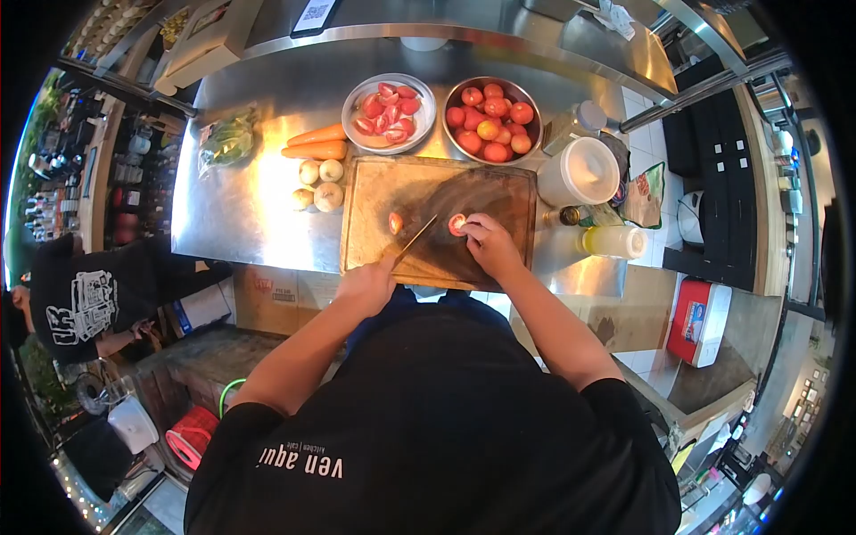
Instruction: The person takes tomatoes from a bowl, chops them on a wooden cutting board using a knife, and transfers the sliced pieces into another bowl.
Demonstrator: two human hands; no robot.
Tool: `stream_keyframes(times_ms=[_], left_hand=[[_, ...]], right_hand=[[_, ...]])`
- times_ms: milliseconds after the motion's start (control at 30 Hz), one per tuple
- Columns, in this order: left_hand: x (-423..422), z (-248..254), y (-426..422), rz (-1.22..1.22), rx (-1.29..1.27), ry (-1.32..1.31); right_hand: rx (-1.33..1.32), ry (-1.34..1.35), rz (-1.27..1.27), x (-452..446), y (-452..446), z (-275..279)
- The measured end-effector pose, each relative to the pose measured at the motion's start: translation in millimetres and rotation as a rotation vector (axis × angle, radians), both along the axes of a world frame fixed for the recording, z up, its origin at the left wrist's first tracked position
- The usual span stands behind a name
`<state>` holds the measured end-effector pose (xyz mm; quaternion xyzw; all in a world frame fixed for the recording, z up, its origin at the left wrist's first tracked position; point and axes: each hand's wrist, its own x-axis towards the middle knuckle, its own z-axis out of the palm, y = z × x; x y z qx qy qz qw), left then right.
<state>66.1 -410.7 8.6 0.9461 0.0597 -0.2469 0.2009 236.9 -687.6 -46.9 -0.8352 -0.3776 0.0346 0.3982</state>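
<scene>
My left hand (367,290) is closed round the handle of a knife (415,239), whose blade points up and to the right over the wooden cutting board (374,178). On the board, my right hand (490,247) pinches a cut tomato (456,224) with its cut face showing. Left of the blade lies another tomato piece (395,223). Beyond the board stand a plate (349,127) of tomato wedges (389,112) and a metal bowl (448,93) full of whole tomatoes (489,120).
Two carrots (316,143), several onions (328,197) and bagged greens (227,140) lie left of the board. At its right are a white-lidded tub (580,171) and a bottle of yellow liquid (613,242). A steel shelf (499,22) runs behind; another person (89,303) stands at far left.
</scene>
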Motion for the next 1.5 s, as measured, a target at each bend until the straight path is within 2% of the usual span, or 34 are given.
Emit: stream_keyframes(times_ms=[100,233,300,400,533,633,700,833,933,1033,1133,1200,1333,1433,1500], left_hand=[[15.8,7.0,-13.7,-0.056,-0.008,-0.092],[35.9,15.6,-35.9,-0.078,-0.044,-0.093],[42.0,17.1,-45.5,-0.072,0.006,0.023],[41.9,24.0,-55.6,-0.063,-0.015,0.026],[42.4,14.7,-62.5,-0.064,-0.017,-0.02],[59.3,0.7,-75.3,-0.047,0.003,0.04],[65.1,-12.4,-79.0,-0.05,-0.021,-0.041],[49.8,-11.0,-59.0,-0.042,-0.045,0.022],[22.2,-10.6,-34.0,-0.076,-0.071,0.005],[3.4,5.2,-16.2,0.014,-0.119,-0.01],[-8.7,8.0,-1.0,0.148,-0.086,-0.07],[-17.1,4.9,9.0,0.293,-0.104,-0.17],[-25.3,-4.7,27.1,0.362,-0.078,-0.199],[-24.2,0.4,31.4,0.374,-0.074,-0.146],[-20.0,5.0,27.9,0.26,-0.063,-0.147]], right_hand=[[0.049,0.048,-0.039,-3.7,3.8,3.0],[0.07,0.069,-0.039,-0.5,4.9,7.3],[0.109,0.069,-0.079,-3.0,4.4,5.3],[0.128,0.015,-0.095,-4.7,2.9,0.9],[0.107,0.027,-0.119,-6.3,1.1,-2.3],[0.111,0.062,-0.109,-4.0,1.0,-2.7],[0.108,0.084,-0.11,-6.2,0.8,-0.3],[0.049,0.036,-0.078,-4.4,-11.0,7.6],[0.03,0.062,-0.016,-3.4,-18.5,7.2],[0.016,0.16,-0.023,-1.2,-10.7,16.7],[-0.047,0.092,0.005,3.8,16.7,38.7],[-0.194,-0.124,0.178,13.8,42.1,43.6],[-0.114,-0.102,0.335,23.4,77.0,22.4],[-0.075,-0.002,0.337,23.3,93.3,14.0],[-0.031,-0.044,0.27,23.2,98.3,9.6]])
